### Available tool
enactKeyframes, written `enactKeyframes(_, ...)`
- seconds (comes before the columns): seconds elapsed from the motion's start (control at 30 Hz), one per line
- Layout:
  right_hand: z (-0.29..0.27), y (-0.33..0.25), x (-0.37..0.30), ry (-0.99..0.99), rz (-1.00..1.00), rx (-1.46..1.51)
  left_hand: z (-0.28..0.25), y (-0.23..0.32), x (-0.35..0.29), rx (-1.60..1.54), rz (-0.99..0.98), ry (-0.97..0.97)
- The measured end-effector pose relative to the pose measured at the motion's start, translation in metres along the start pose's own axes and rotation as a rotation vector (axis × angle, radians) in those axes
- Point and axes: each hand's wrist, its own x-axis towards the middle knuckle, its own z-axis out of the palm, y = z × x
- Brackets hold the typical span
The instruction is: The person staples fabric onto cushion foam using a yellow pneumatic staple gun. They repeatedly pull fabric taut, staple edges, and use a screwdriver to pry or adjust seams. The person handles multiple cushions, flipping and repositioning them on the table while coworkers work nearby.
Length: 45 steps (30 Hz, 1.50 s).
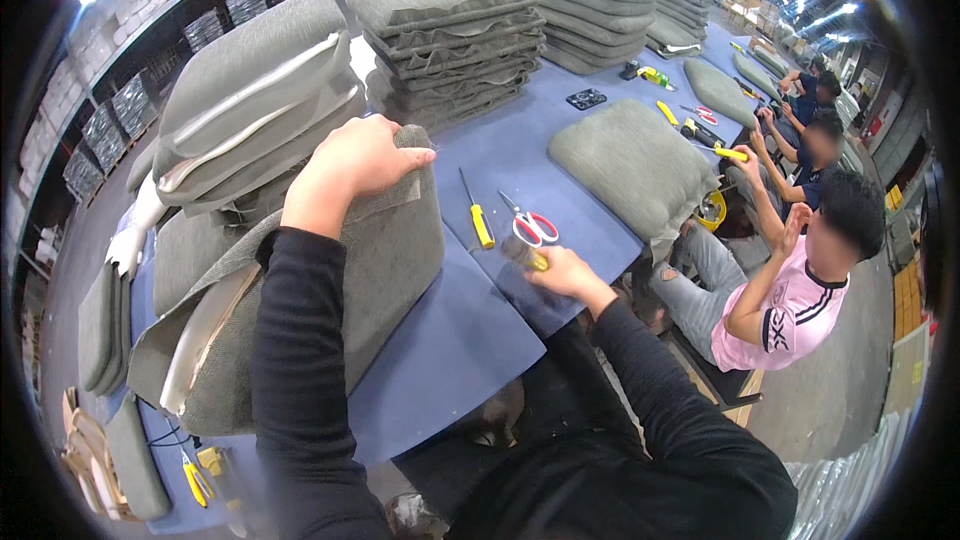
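Observation:
My left hand [365,165] is closed over the top edge of a grey fabric-covered seat cushion [395,260], which stands tilted on its side. Its fingers are mostly hidden behind the cushion. The cover hangs loose at the lower left, baring a pale inner edge. Over the table's front edge, my right hand [570,275] grips a yellow-handled tool [540,260] whose grey end is blurred. Just beyond that hand lie scissors [534,229] with red and white handles. A screwdriver [480,220] with a yellow handle lies between the scissors and the cushion.
Stacks of grey cushions [445,35] line the far side of the blue table [420,390]. Another cushion [635,165] lies flat at right, before a seated co-worker in a pink shirt [800,285]. Yellow-handled pliers [196,480] lie at lower left. A phone [586,99] rests farther back.

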Motion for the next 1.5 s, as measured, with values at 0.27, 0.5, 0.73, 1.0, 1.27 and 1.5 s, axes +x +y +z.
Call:
enactKeyframes(0.27, -0.064, -0.176, -0.066, 0.276, -0.369, 1.106, 0.009, -0.017, -0.007, -0.017, 0.029, 0.141)
enactKeyframes(0.5, -0.052, -0.199, -0.049, 0.473, -0.553, 0.849, 0.010, 0.018, -0.016, -0.018, -0.021, 0.074)
enactKeyframes(0.73, -0.045, -0.185, -0.054, 0.434, -0.578, 0.742, 0.016, 0.028, -0.022, 0.015, -0.040, 0.100)
enactKeyframes(1.0, -0.051, -0.190, -0.048, 0.558, -0.666, 0.715, 0.016, 0.036, -0.025, 0.141, -0.050, 0.151)
enactKeyframes(1.27, -0.065, -0.169, -0.041, 0.522, -0.680, 0.729, 0.030, 0.060, -0.025, 0.223, -0.024, 0.168)
enactKeyframes(1.5, -0.062, -0.162, -0.055, 0.431, -0.622, 0.710, 0.057, 0.026, -0.036, 0.341, 0.109, 0.327)
